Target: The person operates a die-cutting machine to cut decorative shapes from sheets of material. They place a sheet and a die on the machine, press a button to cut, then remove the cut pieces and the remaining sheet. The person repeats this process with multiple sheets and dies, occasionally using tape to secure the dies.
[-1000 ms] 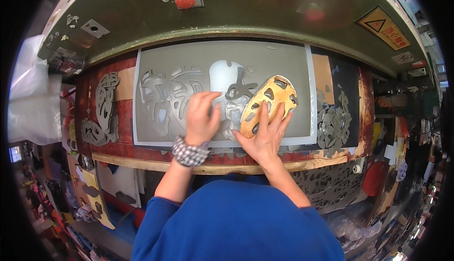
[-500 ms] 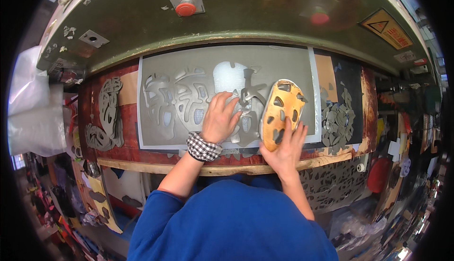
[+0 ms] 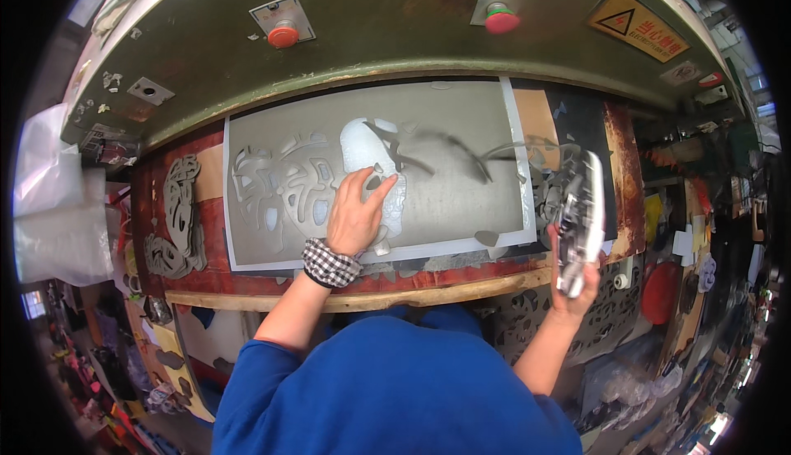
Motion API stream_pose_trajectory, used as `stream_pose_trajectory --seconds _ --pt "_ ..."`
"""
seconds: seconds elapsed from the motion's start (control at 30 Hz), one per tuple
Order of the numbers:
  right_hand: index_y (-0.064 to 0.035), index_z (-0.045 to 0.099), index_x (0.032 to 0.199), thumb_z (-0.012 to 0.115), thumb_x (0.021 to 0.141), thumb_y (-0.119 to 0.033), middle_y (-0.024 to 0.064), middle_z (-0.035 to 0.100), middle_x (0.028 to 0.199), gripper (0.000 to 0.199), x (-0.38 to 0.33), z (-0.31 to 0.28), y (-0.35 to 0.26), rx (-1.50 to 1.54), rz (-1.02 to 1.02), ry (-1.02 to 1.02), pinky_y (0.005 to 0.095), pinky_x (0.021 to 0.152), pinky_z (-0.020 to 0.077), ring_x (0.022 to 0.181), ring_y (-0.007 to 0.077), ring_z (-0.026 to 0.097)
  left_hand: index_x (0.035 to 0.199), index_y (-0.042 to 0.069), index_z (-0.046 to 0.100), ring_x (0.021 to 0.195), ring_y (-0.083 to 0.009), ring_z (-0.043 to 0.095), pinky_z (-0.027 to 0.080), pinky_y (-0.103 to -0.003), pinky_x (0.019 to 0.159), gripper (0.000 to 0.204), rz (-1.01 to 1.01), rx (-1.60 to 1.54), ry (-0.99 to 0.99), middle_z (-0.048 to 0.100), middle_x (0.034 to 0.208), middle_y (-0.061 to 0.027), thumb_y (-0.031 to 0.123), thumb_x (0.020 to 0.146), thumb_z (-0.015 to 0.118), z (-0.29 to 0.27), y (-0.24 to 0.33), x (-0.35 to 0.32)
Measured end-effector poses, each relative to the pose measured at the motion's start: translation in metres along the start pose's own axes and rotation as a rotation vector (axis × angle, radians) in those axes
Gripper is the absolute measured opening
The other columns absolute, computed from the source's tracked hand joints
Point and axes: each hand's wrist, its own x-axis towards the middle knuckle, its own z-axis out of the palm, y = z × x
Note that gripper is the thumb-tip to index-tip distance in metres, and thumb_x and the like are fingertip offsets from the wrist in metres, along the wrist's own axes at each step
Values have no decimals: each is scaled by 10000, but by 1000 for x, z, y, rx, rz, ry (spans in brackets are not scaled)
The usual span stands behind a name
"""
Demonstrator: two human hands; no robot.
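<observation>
Cluttered workshop surroundings ring a worn red counter (image 3: pixel 206 270) with a pale wooden front edge, set under the green housing of a heavy press (image 3: pixel 387 35) that carries a red push button (image 3: pixel 283 37) on a grey plate and a second red button (image 3: pixel 501 20) further along.

Flat on the counter lies a grey sheet of material (image 3: pixel 445 183), already punched with a row of shaped holes on its left part. The left hand (image 3: pixel 356 218), with a black-and-white checked band at its wrist, rests on this sheet. Its fingers are spread and its palm is pressed flat, so its grip is open and holds nothing. Under and just beyond its fingertips is a pale cut-out area (image 3: pixel 367 144) in the sheet, and more cut-outs lie to the left of the hand.

The right hand (image 3: pixel 577 278) is out past the sheet's right edge, over the front edge of the counter. Its grip is closed around the lower end of a cutting die (image 3: pixel 579 220), a flat metal outline frame that stands on edge, and it looks blurred. Just above that grip, a heap of dark grey cut pieces (image 3: pixel 550 183) sits on the counter beside the sheet.

Far to the left of the left hand, a stack of grey scrap webbing (image 3: pixel 175 216) lies on the counter, well apart from both hands. A blue sleeve covers each upper arm at the lower edge.
</observation>
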Motion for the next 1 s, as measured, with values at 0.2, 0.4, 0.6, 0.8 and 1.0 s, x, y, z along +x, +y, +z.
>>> stream_pose_trajectory --seconds 0.2,0.4,0.6,0.8,1.0 --pt "-56 312 1463 744 763 -235 245 126 1520 841 -3 -70 -16 1136 27 284 523 1180 239 1397 468 94 1171 84 634 983 -314 589 483 -400 871 429 30 -28 65 604 1023 -177 -29 757 629 -18 32 24" --pt "-122 345 1471 807 734 -299 221 110 1556 887 -10 -85 -1 982 -15 129 524 1180 240 1411 487 36 1069 24 656 806 -244 641 524 -349 725 296 298 -389 22 663 860 -106 54 776 685 9 86 72" --pt "-112 344 1469 795 731 -348 238 132 1540 897 -10 -88 -1 947 4 119 532 1174 249 1377 516 97 1080 39 618 1065 -311 579 500 -454 883 325 265 48 -233 630 1112 -126 220 815 670 100 104 159" --pt "-33 295 1470 773 697 -175 242 170 1514 920 -14 -97 -10 1097 53 253 543 1183 218 1405 459 101 963 4 634 669 -274 696 565 -380 606 136 156 -254 185 671 739 -173 105 874 615 54 97 135" --pt "6 99 1504 745 690 -84 248 85 1531 1043 -13 -90 -12 1162 97 233 534 1194 197 1427 434 100 1096 -56 595 842 -135 677 542 -249 761 180 -474 -732 502 704 994 -115 64 985 519 -29 -3 12"
